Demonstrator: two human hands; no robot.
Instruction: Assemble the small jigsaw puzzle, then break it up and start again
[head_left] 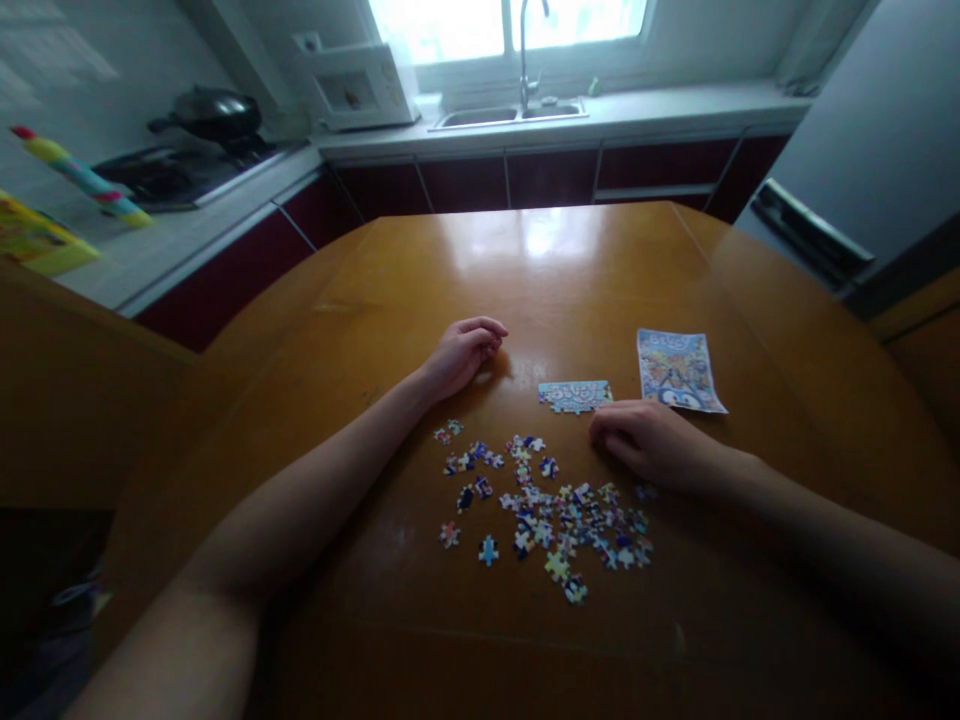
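My left hand [463, 356] rests on the table, left of the joined puzzle section, its fingers curled in and no piece showing in them. Its forearm lies along the left side of the loose pieces. My right hand [651, 438] is closed at the lower right corner of the joined puzzle section [576, 394], a pale blue strip with lettering. Its curled fingertips hide whatever may be between them. Below the hands lies a heap of loose jigsaw pieces [566, 515]. A light blue piece [489, 550] and a reddish piece [449, 535] lie apart at its left.
A printed picture sheet [677, 370] lies beyond my right hand on the wooden table [420, 270]. Past the table are a sink [510, 116], a white microwave [360, 88], and a stove with a dark pan [214, 112]. A fridge [862, 130] stands at right.
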